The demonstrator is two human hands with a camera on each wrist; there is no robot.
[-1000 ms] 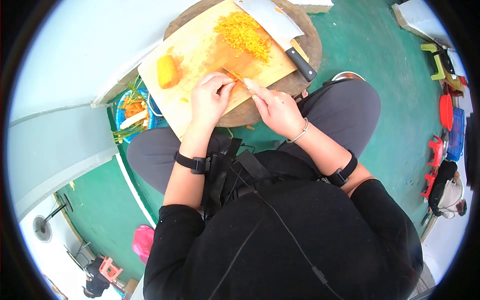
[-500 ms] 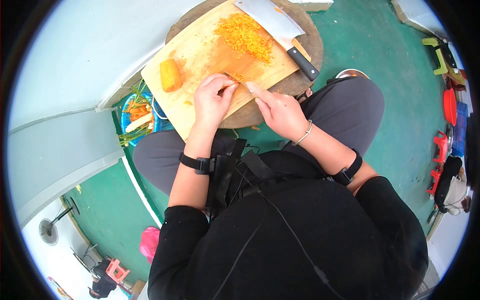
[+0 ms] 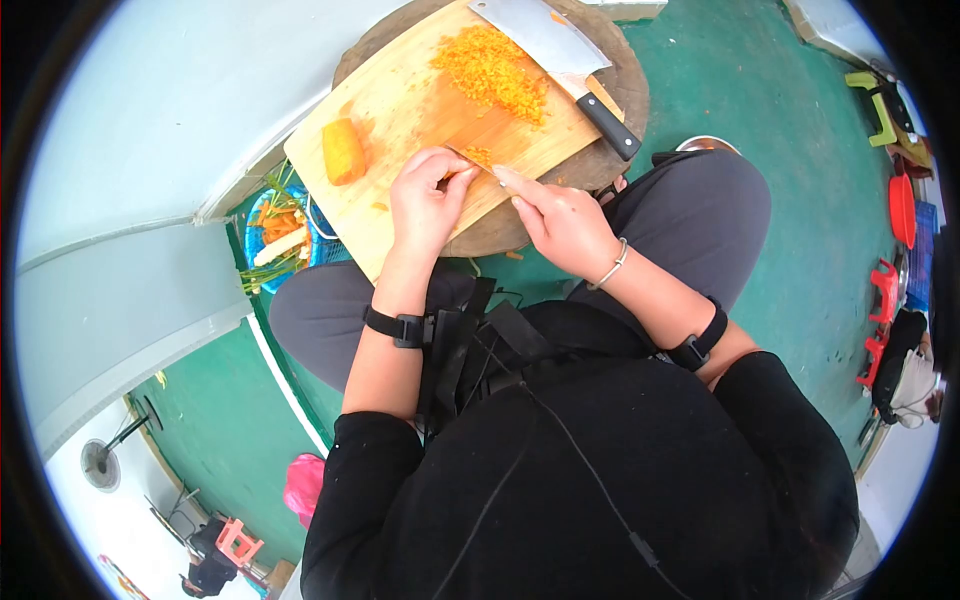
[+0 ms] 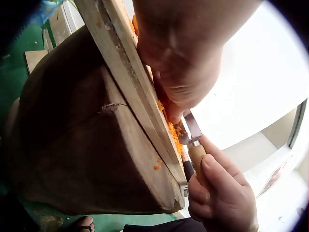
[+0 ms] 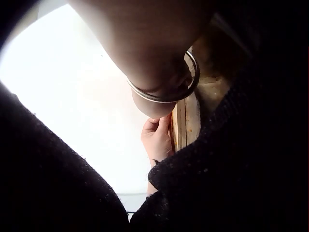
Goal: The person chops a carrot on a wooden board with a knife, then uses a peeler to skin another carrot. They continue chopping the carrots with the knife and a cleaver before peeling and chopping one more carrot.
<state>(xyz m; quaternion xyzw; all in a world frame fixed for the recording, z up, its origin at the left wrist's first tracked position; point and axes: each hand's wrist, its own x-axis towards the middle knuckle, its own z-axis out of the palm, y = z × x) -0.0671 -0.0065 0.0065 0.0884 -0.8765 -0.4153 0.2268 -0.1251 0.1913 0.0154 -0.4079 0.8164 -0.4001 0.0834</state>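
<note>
My right hand (image 3: 568, 225) grips a small knife (image 4: 197, 157) by its wooden handle, the blade angled across the board in front of my left fingertips. With bent fingers, my left hand (image 3: 428, 200) pinches a piece of carrot low on the cutting board (image 3: 395, 115); the fingers mostly hide it. Fine orange bits (image 4: 175, 137) lie beside the blade in the left wrist view. Farther back on the board is a heap of minced carrot (image 3: 490, 75). A thick peeled carrot chunk (image 3: 343, 152) lies at the board's left side.
A cleaver (image 3: 555, 40) with a black handle lies over the board's right edge. The board rests on a round wooden block (image 3: 625, 85). Left of it stands a blue basket (image 3: 326, 250) with peelings and greens. A metal bowl (image 3: 712, 143) sits beyond my right knee.
The head view has shifted slightly, so the scene sits a little farther right. Both hands keep nearly the same place on the board, with the knife blade tilted slightly differently.
</note>
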